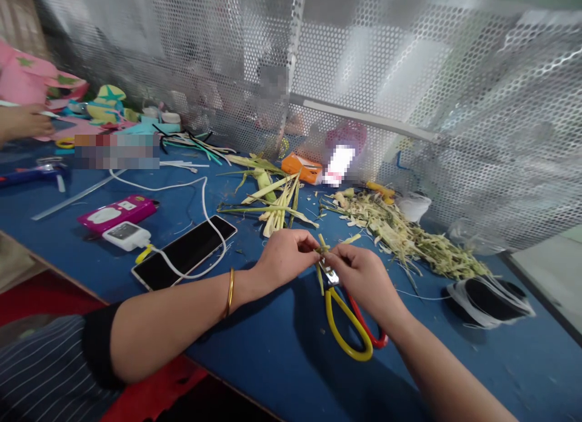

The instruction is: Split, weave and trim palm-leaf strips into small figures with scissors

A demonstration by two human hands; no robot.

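Observation:
My left hand (284,258), with a gold bangle (231,291) at its wrist, is closed in a pinch on a pale green leaf strip (321,281). Fingertips of my right hand (364,276) meet it there, pinched on the same strip. The ends of the strip stick out above and below the fingers. Just under both hands lies a pair of scissors (349,331) with one yellow and one red handle; the hands partly hide its blades. Beyond my left hand is a bunch of pale leaf strips (279,207).
Shredded leaf scraps (400,231) are heaped at the right, near a spool of white thread (484,301). A phone (186,252), a white cable (204,194) and a magenta pack (117,213) lie left. A perforated metal screen (373,58) bounds the back. Another person's hand (22,123) is far left.

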